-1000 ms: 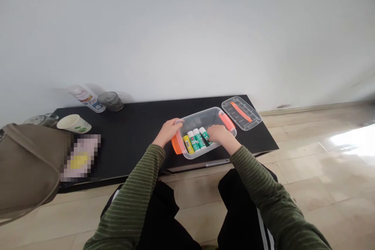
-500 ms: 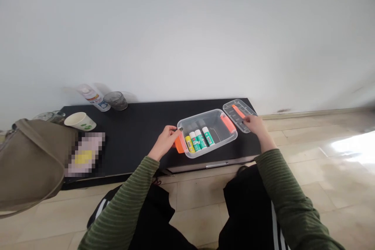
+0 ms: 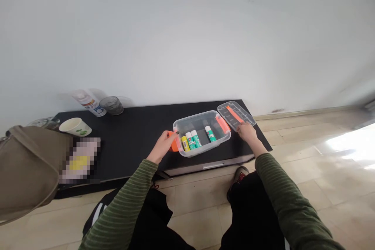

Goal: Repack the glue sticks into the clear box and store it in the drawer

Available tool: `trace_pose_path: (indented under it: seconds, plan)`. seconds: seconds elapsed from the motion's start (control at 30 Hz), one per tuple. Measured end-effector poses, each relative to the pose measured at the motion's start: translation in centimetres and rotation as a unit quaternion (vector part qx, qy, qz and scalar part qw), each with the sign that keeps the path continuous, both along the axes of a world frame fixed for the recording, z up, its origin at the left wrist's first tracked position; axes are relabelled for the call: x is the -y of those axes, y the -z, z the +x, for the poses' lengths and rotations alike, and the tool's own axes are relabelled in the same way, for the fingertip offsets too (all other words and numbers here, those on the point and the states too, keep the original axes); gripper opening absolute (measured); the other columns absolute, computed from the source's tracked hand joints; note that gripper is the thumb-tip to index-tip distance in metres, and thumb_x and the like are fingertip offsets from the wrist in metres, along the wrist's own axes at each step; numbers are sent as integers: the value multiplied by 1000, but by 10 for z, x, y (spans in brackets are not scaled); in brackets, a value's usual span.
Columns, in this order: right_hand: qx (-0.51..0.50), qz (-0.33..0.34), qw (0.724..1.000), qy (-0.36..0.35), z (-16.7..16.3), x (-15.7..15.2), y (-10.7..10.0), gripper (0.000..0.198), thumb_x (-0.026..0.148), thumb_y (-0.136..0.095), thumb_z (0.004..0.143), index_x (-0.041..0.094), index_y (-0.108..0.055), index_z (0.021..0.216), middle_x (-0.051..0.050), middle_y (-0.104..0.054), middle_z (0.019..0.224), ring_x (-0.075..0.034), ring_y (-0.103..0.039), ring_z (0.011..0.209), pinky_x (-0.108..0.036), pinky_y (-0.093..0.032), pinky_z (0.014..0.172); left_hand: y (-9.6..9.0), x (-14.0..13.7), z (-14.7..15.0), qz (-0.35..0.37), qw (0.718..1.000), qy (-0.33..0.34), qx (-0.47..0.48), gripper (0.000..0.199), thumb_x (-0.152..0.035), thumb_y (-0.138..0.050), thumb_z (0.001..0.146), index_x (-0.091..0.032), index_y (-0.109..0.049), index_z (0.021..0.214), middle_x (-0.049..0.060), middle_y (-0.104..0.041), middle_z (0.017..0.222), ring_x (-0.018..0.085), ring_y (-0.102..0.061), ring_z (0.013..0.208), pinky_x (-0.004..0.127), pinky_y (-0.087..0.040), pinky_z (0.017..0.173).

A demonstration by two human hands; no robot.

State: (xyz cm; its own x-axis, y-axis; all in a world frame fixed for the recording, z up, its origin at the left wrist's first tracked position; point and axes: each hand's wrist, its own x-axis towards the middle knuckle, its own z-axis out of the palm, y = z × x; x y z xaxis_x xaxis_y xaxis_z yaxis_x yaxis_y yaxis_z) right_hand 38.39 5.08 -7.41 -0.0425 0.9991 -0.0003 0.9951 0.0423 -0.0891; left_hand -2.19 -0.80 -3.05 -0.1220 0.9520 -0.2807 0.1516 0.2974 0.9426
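The clear plastic box [image 3: 222, 140] stands uncovered on the black tabletop [image 3: 137, 136], close to its front edge and right of centre. Four capped sticks lie inside: a yellow stick [image 3: 185, 143] at the left end, two green-and-white sticks [image 3: 196, 139] side by side next to it, and a lone green-and-white stick [image 3: 210, 134] set apart towards the right.

The left hand [image 3: 161, 146] grasps the left end of the box, thumb at the rim, fingers by the left orange latch [image 3: 175, 144], which is swung outward. The right hand [image 3: 249, 133] has its fingers curled at the near edge of the clear lid [image 3: 247, 115]; whether they pinch that edge cannot be determined. The lid, fitted with an orange handle [image 3: 233, 113], is just beyond the right orange latch [image 3: 223, 124] (contact between lid and box cannot be confirmed from this angle).

At the tabletop's left side, a paper cup [image 3: 75, 126] is tilted in view, with a dark glass [image 3: 111, 105] and a white spray can [image 3: 88, 102] near the wall. A brown bag [image 3: 29, 168] occupies the left edge, beside a pixelated pink item [image 3: 88, 152], unidentifiable.
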Motion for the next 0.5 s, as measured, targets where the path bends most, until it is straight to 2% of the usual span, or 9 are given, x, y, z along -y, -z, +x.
trace_pose_path:
  seconds: [0.13,0.23,0.3,0.37,0.47,0.5]
  plan:
    - [-86,165,982,-28,-9,5,-10,21,14,-41,93,15,-61,101,-19,-61,117,-31,-54,113,-46,-46,93,2,-6,-1,14,1000,1,-10,43,-56,-71,69,-19,-58,86,-1,-61,72,15,-56,63,26,-41,55]
    - [-216,251,943,-24,-12,10,-25,21,20,-40,95,17,-53,110,-20,-56,127,-28,-57,115,-45,-48,95,4,-9,-1,21,1000,-1,-23,41,-55,-69,72,-19,-58,87,-2,-60,73,15,-55,64,26,-40,57]
    - [-312,289,905,1,-13,13,-37,21,30,-41,97,19,-49,114,-19,-56,130,-26,-58,117,-44,-48,98,5,-10,-1,26,999,-5,-24,41,-55,-68,73,-19,-57,87,-2,-59,73,14,-54,64,26,-40,58]
    - [-432,334,837,39,-11,15,-50,26,41,-40,99,22,-45,117,-16,-58,130,-23,-61,117,-43,-50,99,5,-10,1,35,999,-9,-19,41,-56,-67,74,-19,-57,88,-3,-58,74,14,-54,65,26,-40,60]
    - [-609,382,688,97,-3,12,-65,36,56,-37,99,25,-41,118,-12,-61,128,-20,-67,110,-43,-55,94,7,-11,3,47,999,-16,-3,41,-57,-66,75,-19,-57,90,-2,-58,78,14,-55,68,26,-42,64]
    - [-647,380,651,114,0,9,-68,40,60,-38,97,26,-42,116,-12,-62,127,-21,-68,109,-43,-56,92,8,-12,4,49,999,-20,4,42,-57,-66,76,-19,-57,91,-2,-58,79,14,-55,69,26,-42,65]
